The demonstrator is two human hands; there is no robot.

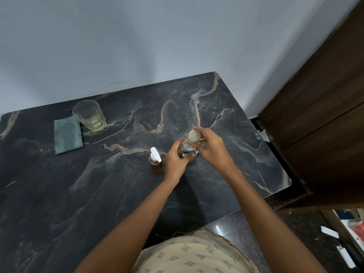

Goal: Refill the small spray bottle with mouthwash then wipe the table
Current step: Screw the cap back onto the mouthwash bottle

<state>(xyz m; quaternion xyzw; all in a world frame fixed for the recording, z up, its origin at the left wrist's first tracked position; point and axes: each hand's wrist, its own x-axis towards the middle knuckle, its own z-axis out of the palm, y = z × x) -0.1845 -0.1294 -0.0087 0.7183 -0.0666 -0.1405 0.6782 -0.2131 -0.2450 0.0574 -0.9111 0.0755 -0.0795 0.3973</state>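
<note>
Left hand had its fingers clamped round the mouthwash bottle on the bench, right hand pinching its cap; small spray bottle just left of it.

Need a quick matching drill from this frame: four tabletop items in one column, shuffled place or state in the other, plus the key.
Items
1. spray bottle
2. glass
3. cloth
4. mouthwash bottle

Place or state
A. lying flat near the table's far left side, beside the glass
B. held between the left hand and right hand
C. standing by itself just left of the left hand, white nozzle on top
D. standing near the wall, a little pale liquid in the bottom

Pairs: 1-C, 2-D, 3-A, 4-B
</note>
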